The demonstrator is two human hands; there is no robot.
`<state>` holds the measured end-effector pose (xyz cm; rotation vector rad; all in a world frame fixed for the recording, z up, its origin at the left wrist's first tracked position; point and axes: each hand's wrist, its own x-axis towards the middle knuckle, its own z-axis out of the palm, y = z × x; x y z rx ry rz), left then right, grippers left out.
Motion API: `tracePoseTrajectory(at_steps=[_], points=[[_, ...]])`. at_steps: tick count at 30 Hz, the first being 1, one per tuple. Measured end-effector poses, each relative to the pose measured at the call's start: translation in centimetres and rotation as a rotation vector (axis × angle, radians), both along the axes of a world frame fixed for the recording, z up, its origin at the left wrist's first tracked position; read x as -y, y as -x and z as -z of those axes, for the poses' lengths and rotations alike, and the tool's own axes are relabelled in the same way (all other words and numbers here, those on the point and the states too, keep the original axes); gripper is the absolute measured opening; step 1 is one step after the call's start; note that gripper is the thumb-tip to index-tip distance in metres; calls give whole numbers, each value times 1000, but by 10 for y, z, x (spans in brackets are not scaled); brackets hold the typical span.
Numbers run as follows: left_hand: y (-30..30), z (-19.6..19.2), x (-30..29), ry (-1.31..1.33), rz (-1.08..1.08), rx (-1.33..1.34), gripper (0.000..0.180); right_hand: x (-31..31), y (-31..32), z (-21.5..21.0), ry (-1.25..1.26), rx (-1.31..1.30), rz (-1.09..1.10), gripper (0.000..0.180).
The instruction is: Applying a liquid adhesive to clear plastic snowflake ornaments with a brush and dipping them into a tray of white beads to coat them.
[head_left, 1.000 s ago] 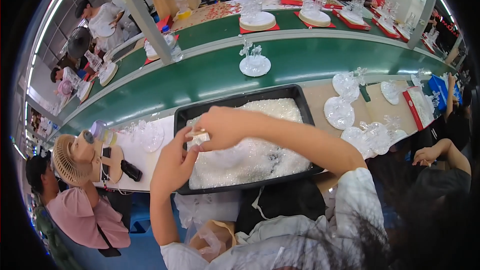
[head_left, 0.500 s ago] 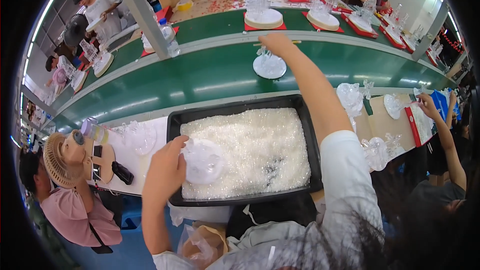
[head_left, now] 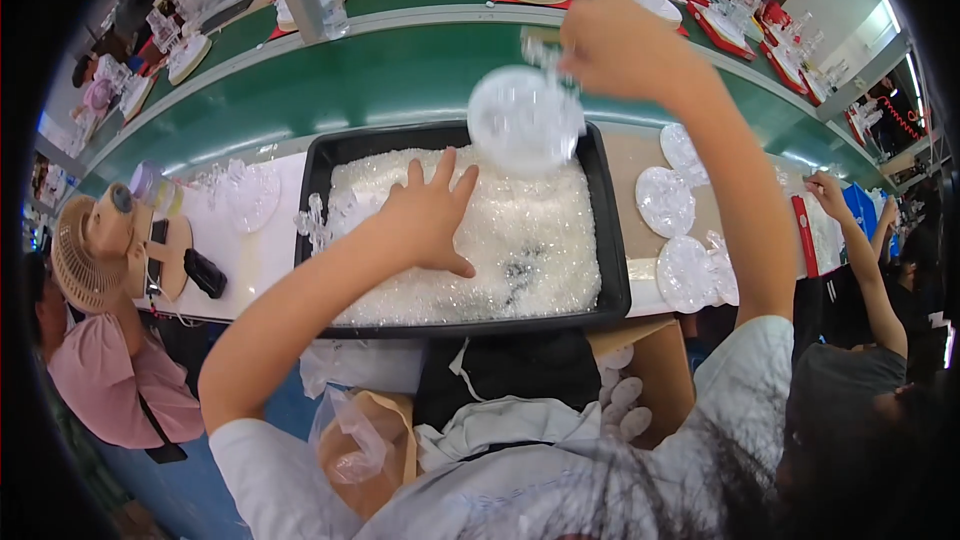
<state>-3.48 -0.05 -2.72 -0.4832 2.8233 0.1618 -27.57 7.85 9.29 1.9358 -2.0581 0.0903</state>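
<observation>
A black tray (head_left: 613, 240) in front of me holds a bed of small glittering clear granules (head_left: 540, 270). My left hand (head_left: 430, 210) spreads its fingers over the granules, with nothing held in them. By its wrist, at the tray's left rim, a clear plastic ornament (head_left: 316, 225) shows in part; my forearm hides some of it. Raised above the tray's far right side, my right hand (head_left: 620, 45) pinches the clear stem of another ornament, whose round whitish base (head_left: 525, 120) hangs tilted over the far rim. That base is slightly blurred.
Several round clear ornaments (head_left: 665, 202) lie on the table right of the tray. A green conveyor belt (head_left: 400, 80) runs beyond, below a shelf with ornaments on red trays. A fan (head_left: 85, 250) and a black case (head_left: 205, 273) stand left. A co-worker's hand (head_left: 828, 195) works at right.
My left hand has let go of the round ornament and moved right, fingers spread. My right hand has lifted an ornament off the belt and brought it nearer. The whole view has shifted.
</observation>
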Motion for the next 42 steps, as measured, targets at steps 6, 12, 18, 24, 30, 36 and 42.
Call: tracePoseTrajectory(at_steps=[6,12,18,24,30,36,42], points=[[11,12,16,-44,-55,78,130,-46,-60,50,-398,247,12,19],[17,21,12,-223,-82,-82,92,-61,-61,85,-320,270,-13,22],[12,28,-8,-450,103,-379,80,-70,-46,102,-186,304,-8,23],[-5,18,-28,-94,-19,57,89,-74,-47,108,-163,481,-108,22],[-9,32,-23,-517,19,-401,73,-89,-60,118,-85,299,179,31],[-36,30,-30,-59,20,-285,98,-101,-33,79,-90,377,-264,58],[-24,46,-32,-164,-22,-166,77,-88,-25,76,-444,292,-374,51]])
